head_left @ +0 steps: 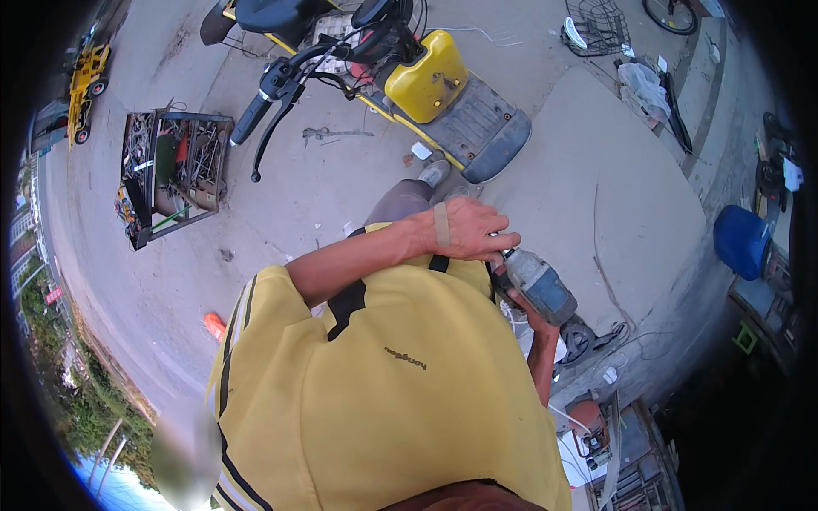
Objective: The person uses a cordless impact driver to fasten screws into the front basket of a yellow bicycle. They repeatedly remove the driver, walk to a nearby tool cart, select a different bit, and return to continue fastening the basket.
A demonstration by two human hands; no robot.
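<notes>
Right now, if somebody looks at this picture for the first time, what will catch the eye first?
Probably the yellow shirt filling the lower middle, with both hands meeting just above it: the left hand rests on the front end of a grey-blue power tool, and the mostly hidden right hand holds it from below. Next, the yellow scooter at top centre and the tool crate at upper left.
</notes>
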